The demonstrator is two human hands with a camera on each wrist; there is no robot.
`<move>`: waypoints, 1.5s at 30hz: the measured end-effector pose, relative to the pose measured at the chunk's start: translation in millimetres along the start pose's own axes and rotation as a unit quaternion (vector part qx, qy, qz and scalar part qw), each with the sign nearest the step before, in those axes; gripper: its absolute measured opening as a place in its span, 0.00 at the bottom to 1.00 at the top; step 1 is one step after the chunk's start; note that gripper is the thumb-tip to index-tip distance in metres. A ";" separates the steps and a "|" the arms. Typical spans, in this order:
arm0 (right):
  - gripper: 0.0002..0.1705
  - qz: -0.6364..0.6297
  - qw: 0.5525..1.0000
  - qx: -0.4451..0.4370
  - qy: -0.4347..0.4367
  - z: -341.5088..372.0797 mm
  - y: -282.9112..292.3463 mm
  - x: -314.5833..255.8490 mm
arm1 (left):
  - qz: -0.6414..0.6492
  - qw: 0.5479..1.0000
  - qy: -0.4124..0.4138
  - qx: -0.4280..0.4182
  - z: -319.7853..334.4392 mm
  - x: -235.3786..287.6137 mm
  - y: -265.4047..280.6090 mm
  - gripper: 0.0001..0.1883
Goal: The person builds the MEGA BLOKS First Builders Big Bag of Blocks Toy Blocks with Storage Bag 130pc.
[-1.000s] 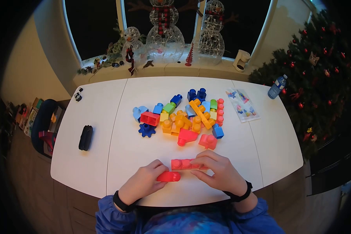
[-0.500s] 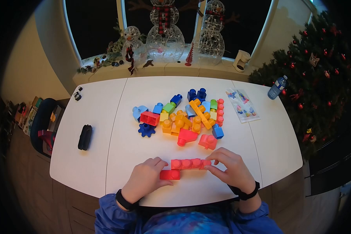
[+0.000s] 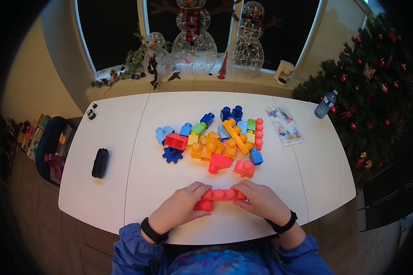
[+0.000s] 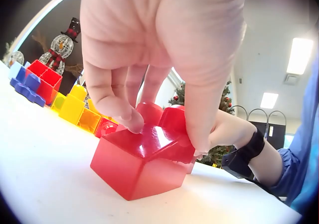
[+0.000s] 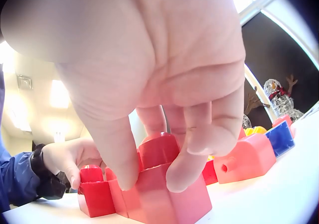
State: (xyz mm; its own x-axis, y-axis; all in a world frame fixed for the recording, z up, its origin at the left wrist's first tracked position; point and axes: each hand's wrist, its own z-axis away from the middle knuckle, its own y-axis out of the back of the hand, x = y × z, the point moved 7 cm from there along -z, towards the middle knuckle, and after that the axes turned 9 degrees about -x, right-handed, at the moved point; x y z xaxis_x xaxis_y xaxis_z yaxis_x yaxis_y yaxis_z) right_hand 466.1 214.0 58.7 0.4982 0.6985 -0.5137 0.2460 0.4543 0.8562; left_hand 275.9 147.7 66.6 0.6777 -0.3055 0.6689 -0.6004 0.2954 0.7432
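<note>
A row of pink-red studded blocks (image 3: 224, 195) lies across the near part of the table, gripped at its right end by my right hand (image 3: 264, 203). Against its near left side sits a small red block (image 3: 203, 206), and my left hand (image 3: 179, 208) pinches there with fingers on the row's left end. Close up in the left wrist view, the red block (image 4: 144, 159) is between thumb and fingers of my left hand (image 4: 159, 44). The right wrist view has my right hand (image 5: 164, 59) with thumb and fingers on both sides of the row's end block (image 5: 169, 191).
Beyond the hands lies a cluster of coloured blocks (image 3: 211, 143), with a red block (image 3: 244, 168) nearest. A black case (image 3: 100, 163) is at the left, a picture sheet (image 3: 285, 126) and a bottle (image 3: 326, 104) at the right.
My left hand has moved right onto the row's left end, with the red block beside it. My right hand has slid along the row and now grips its right end.
</note>
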 end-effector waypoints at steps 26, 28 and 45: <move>0.16 -0.022 0.996 0.085 0.012 0.4 34.9 -14.0 | -0.339 0.921 0.075 0.175 -54.1 -85.7 88.4 0.22; 0.16 -0.010 0.996 0.087 0.019 0.1 34.6 -13.9 | -0.377 0.909 0.086 0.157 -64.1 -95.4 80.7 0.21; 0.25 -0.121 0.975 0.178 0.059 -10.8 53.4 -30.0 | 0.066 0.964 -0.056 0.252 6.8 3.3 60.5 0.22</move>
State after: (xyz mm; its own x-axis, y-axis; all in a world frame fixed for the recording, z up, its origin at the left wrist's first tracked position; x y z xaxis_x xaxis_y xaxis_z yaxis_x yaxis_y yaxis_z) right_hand 455.4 223.3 119.2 0.2959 0.6625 -0.6881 0.6287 0.4072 0.6625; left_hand 238.9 158.4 113.9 0.5481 -0.3987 0.7353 -0.8275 -0.1300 0.5463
